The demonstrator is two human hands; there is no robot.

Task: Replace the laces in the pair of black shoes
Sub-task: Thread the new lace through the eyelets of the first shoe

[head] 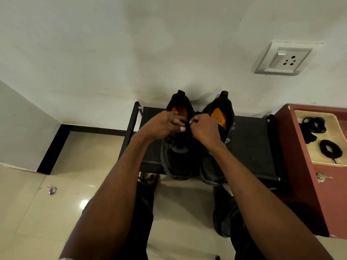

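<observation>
Head view: a pair of black shoes sits side by side on the black fabric top of a low shoe rack (251,147), heels to the wall, toes toward the person, which puts the lace area within easy reach of both arms. The left shoe (175,158) and the right shoe (212,169) both show orange insoles. Both hands meet over the throat of the left shoe. The left hand (165,124) has its fingers curled down at the tongue, and the right hand (203,127) is bunched, thumb and forefinger pinched together. Each probably holds a lace end, but the black lace is lost against the black shoe, so I cannot tell what either grip actually contains.

To the right, a tray (327,163) on a maroon cabinet (300,184) holds coiled black laces (330,149), likely kept there as the supply or discards. Keys (323,177) lie beside the tray.
</observation>
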